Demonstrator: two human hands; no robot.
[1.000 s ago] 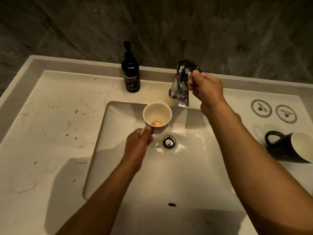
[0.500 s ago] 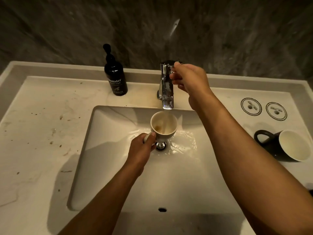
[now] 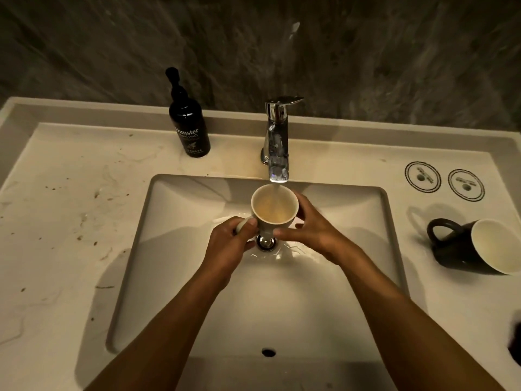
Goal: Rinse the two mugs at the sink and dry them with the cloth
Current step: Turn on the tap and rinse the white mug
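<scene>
Both hands (image 3: 270, 239) grip white mug (image 3: 274, 208) under running tap (image 3: 277, 142).

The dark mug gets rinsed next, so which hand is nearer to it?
Right. The right hand cups the light mug over the sink, nearer the dark mug; the left hand grips its handle, farther away.

We're in a washroom, hotel-style by the look of it: a pale stone vanity top (image 3: 70, 221) with a rectangular basin (image 3: 366, 221) sunk into it, and a chrome single-lever tap (image 3: 277, 142) running at the back. A dark pump bottle (image 3: 189, 128) labelled as hand wash stands beside the tap. Behind it all rises a dark marbled wall (image 3: 394, 52). Two round printed coasters (image 3: 422, 176) lie on the counter, and a black mug (image 3: 476, 246) is tipped on its side near them.
</scene>
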